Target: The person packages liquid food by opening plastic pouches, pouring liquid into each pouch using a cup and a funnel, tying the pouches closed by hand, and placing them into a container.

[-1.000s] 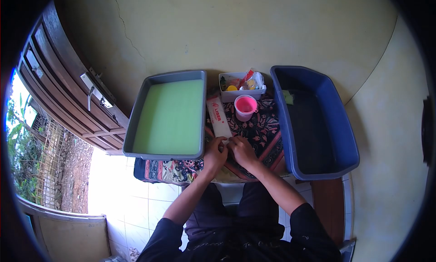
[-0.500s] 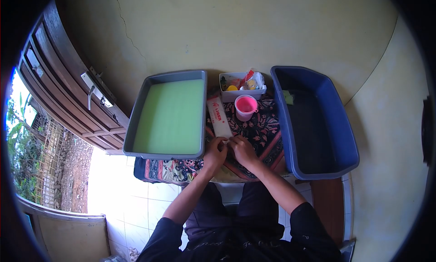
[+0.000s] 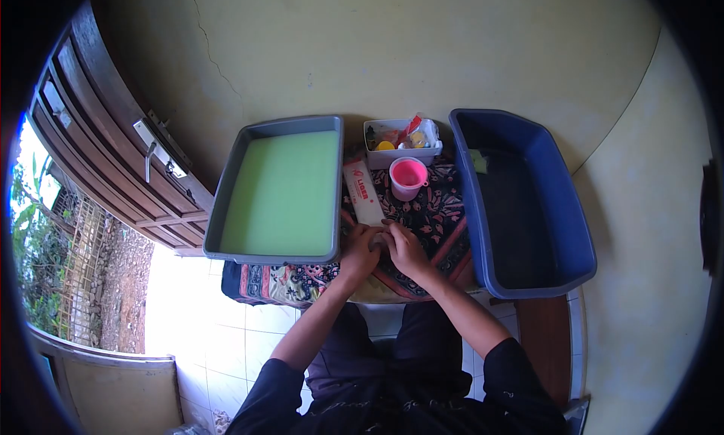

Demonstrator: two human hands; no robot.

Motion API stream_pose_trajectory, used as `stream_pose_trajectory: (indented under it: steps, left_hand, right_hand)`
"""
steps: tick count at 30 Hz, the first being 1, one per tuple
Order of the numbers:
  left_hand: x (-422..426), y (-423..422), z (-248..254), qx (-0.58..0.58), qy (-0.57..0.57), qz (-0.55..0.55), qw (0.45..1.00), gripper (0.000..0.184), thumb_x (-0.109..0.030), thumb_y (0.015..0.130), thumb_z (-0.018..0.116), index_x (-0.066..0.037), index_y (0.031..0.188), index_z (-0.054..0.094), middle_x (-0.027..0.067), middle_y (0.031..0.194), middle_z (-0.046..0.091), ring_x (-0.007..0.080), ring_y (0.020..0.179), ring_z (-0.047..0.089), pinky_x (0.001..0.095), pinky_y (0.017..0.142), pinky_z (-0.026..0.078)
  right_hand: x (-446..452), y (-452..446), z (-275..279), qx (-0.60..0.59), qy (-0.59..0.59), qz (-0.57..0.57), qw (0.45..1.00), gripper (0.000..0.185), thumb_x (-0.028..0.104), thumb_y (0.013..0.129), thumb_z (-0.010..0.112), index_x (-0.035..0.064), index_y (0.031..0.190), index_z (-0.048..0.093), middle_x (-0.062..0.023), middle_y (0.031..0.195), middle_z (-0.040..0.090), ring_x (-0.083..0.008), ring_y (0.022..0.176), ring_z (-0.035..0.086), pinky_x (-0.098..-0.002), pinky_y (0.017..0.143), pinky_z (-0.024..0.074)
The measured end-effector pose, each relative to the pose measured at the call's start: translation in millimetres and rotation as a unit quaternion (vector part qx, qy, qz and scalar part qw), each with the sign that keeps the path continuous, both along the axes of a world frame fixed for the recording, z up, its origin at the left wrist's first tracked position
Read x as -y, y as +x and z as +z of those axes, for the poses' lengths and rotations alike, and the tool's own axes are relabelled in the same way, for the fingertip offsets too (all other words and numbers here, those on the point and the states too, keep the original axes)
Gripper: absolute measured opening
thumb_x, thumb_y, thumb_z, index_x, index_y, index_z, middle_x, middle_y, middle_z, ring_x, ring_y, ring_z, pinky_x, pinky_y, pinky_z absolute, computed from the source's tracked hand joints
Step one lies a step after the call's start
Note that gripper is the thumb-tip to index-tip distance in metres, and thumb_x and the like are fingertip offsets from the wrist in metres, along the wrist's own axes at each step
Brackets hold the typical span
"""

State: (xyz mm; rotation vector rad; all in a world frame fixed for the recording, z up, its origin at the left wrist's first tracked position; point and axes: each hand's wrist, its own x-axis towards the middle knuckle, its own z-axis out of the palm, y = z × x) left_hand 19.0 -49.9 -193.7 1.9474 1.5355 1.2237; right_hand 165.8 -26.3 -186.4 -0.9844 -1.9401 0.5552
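Note:
My left hand (image 3: 359, 254) and my right hand (image 3: 402, 248) are close together at the near end of a long white packet (image 3: 365, 195) with red "LIGER" lettering. Both have bent fingers pinched at the packet's end, where a small pale bit shows between them; their fingertips partly hide it. The packet lies on a patterned cloth (image 3: 437, 209). Just beyond my right hand stands a pink cup (image 3: 408, 180), upright. Behind the cup, a white box (image 3: 403, 157) holds small items, among them a yellow round thing and something red.
A grey tray (image 3: 338, 209) of pale green liquid stands on the left. On the right is a deep blue tub (image 3: 483, 231) with a small green piece (image 3: 479, 162) inside near its left wall. A wooden door (image 3: 128, 133) stands at the far left, beside a wall.
Both hands have shifted slightly at the packet's near end, and my right fingers are bent differently. The containers and cup have stayed in place.

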Motion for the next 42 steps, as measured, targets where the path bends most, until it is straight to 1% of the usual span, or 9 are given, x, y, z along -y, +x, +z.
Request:
stream_pose_trajectory:
  steps: [7, 9, 16, 22, 26, 31, 34, 37, 42]
  left_hand:
    - [-5.6, -0.3, 6.7, -0.037, -0.038, 0.011, 0.999, 0.031, -0.003, 0.073, 0.063, -0.006, 0.104, 0.066, 0.0136, 0.100, 0.057, 0.0319, 0.097, 0.058, 0.0403, 0.084, 0.047]
    - [-6.3, 0.6, 7.9, -0.036, -0.041, 0.006, 0.998, 0.030, -0.004, 0.074, 0.063, -0.006, 0.103, 0.066, 0.0137, 0.100, 0.057, 0.0319, 0.096, 0.058, 0.0403, 0.084, 0.047]
    - [-12.5, 5.5, -6.1, -0.040, -0.022, 0.022, 0.999, 0.029, -0.008, 0.075, 0.065, -0.006, 0.104, 0.067, 0.0138, 0.099, 0.058, 0.0321, 0.095, 0.059, 0.0412, 0.084, 0.047]
    - [-15.7, 11.5, 0.7, -0.036, -0.037, 0.043, 0.998, 0.022, -0.016, 0.081, 0.066, -0.004, 0.100, 0.069, 0.0138, 0.095, 0.060, 0.0316, 0.090, 0.060, 0.0412, 0.082, 0.047]
    - [-12.5, 16.2, 10.1, 0.032, -0.014, 0.057, 0.998, 0.017, -0.014, 0.083, 0.067, -0.007, 0.097, 0.072, 0.0122, 0.092, 0.059, 0.0282, 0.084, 0.060, 0.0380, 0.074, 0.048]
    - [-2.1, 26.3, 56.0, 0.079, 0.129, 0.088, 0.985, 0.036, 0.004, 0.071, 0.067, -0.015, 0.101, 0.074, 0.0067, 0.083, 0.051, 0.0222, 0.074, 0.054, 0.0310, 0.066, 0.046]
    - [-0.3, 24.0, 74.4, 0.106, 0.164, 0.081, 0.977, 0.050, 0.012, 0.064, 0.062, -0.017, 0.102, 0.074, 0.0040, 0.077, 0.044, 0.0182, 0.067, 0.048, 0.0278, 0.061, 0.042]
    - [2.1, 22.7, 94.7, 0.123, 0.177, 0.075, 0.974, 0.055, 0.018, 0.060, 0.057, -0.016, 0.100, 0.075, 0.0020, 0.071, 0.037, 0.0148, 0.064, 0.041, 0.0263, 0.057, 0.037]
    - [1.7, 14.3, 112.9, 0.163, 0.265, 0.066, 0.948, 0.049, 0.018, 0.062, 0.062, -0.015, 0.097, 0.076, 0.0013, 0.071, 0.042, 0.0137, 0.064, 0.045, 0.0251, 0.057, 0.038]
  right_hand:
    - [7.4, 4.7, 19.4, -0.030, -0.038, 0.009, 0.999, 0.015, 0.007, 0.087, 0.061, -0.0028, 0.097, 0.054, -0.0196, 0.104, 0.063, -0.0359, 0.091, 0.062, -0.0409, 0.077, 0.0500]
    - [12.7, 1.8, 24.7, -0.003, 0.095, -0.010, 0.995, 0.013, 0.004, 0.084, 0.062, -0.0007, 0.096, 0.059, -0.0172, 0.106, 0.063, -0.0343, 0.094, 0.062, -0.0397, 0.080, 0.0505]
    - [1.3, 13.7, 11.2, -0.027, 0.080, -0.006, 0.996, 0.015, -0.002, 0.078, 0.063, -0.0020, 0.092, 0.061, -0.0162, 0.098, 0.064, -0.0344, 0.092, 0.061, -0.0412, 0.080, 0.0497]
    - [20.3, 13.5, 59.2, -0.144, 0.083, -0.084, 0.983, 0.008, 0.002, 0.088, 0.061, -0.0030, 0.094, 0.060, -0.0110, 0.086, 0.063, -0.0129, 0.063, 0.060, -0.0228, 0.047, 0.0451]
    - [33.2, 19.4, 75.7, -0.274, -0.017, -0.041, 0.961, 0.009, -0.002, 0.090, 0.057, -0.0036, 0.098, 0.059, -0.0097, 0.088, 0.063, -0.0088, 0.069, 0.060, -0.0221, 0.049, 0.0480]
    - [57.7, 32.1, 121.4, -0.257, 0.119, 0.034, 0.958, 0.015, -0.009, 0.083, 0.050, -0.0024, 0.090, 0.062, -0.0160, 0.098, 0.064, -0.0162, 0.075, 0.064, -0.0229, 0.055, 0.0513]
    - [70.4, 41.1, 129.0, -0.188, 0.210, 0.157, 0.946, 0.018, 0.000, 0.078, 0.050, 0.0018, 0.088, 0.064, -0.0173, 0.099, 0.065, -0.0289, 0.085, 0.066, -0.0371, 0.073, 0.0544]
    - [83.7, 48.1, 136.2, -0.202, 0.161, 0.250, 0.933, 0.025, 0.005, 0.072, 0.047, 0.0019, 0.089, 0.065, -0.0170, 0.097, 0.065, -0.0321, 0.089, 0.066, -0.0381, 0.077, 0.0533]
    - [90.1, 57.1, 118.7, -0.304, 0.111, 0.186, 0.927, 0.033, 0.015, 0.075, 0.046, -0.0031, 0.093, 0.067, -0.0274, 0.124, 0.048, -0.0219, 0.081, 0.060, -0.0294, 0.065, 0.0487]
